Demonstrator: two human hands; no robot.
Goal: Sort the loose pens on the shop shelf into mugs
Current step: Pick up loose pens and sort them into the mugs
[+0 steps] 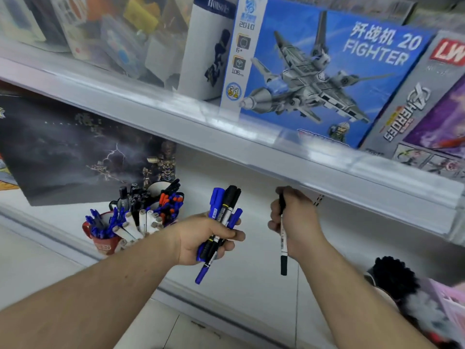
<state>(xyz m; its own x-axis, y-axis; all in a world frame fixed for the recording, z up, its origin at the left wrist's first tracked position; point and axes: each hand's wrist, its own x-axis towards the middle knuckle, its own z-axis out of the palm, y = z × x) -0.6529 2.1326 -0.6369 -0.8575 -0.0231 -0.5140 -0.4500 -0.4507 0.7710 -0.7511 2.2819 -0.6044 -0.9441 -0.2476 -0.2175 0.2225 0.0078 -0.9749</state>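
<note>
My left hand [201, 238] grips a bundle of several blue and black markers [224, 212] over the white shelf [251, 278]. My right hand [294, 217] holds a single white marker with black caps [283, 250], hanging upright, a short way to the right of the bundle. To the left stand several mugs packed with pens: a red mug [104, 244] with blue pens and white markers, and behind it mugs holding black pens [130, 195] and orange-and-blue pens [171, 200].
The upper shelf's front rail [226, 137] runs diagonally just above my right hand. On it stand a blue fighter-jet brick box [327, 71] and other toy boxes. A dark box [75, 152] leans behind the mugs. Black and pink items [402, 285] lie at the lower right.
</note>
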